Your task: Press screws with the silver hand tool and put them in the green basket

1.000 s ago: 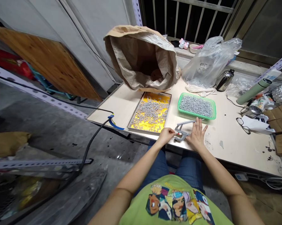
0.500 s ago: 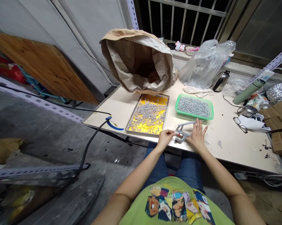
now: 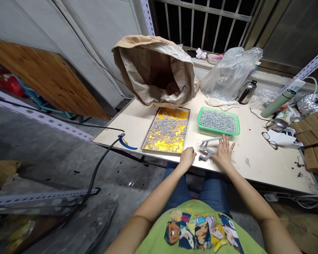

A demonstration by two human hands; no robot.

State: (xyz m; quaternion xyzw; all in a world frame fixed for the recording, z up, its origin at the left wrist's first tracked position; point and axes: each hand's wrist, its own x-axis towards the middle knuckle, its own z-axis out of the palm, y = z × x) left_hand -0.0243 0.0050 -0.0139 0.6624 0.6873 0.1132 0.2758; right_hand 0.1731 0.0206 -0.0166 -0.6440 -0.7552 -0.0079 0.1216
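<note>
My right hand (image 3: 223, 153) grips grey metal spring-loaded pliers (image 3: 208, 151) that lie on the table. Its fingers rest over the upper handle with the thumb side by the lower one, and the jaw end points left. My left hand (image 3: 187, 158) is closed at the table's front edge, between the tray's near right corner and the pliers. Whatever is in its fingers is hidden. A shallow tray (image 3: 146, 149) with a yellow bottom bears many loose small metal pieces (image 3: 167, 127). Beyond the pliers, a green plastic basket (image 3: 238, 129) is full of similar metal pieces.
A big open paper sack (image 3: 124, 70) leans behind the tray. Along the back stand a clear plastic bag (image 3: 224, 76), a steel flask (image 3: 247, 92) and a green bottle (image 3: 277, 103). Glasses (image 3: 270, 140) and cardboard boxes (image 3: 313, 141) are at right; a black cable (image 3: 103, 158) crosses the left edge.
My left hand has drawn left, away from the pliers' jaw end, and its fingers have curled in. My right hand remains on the pliers. The view has shifted slightly.
</note>
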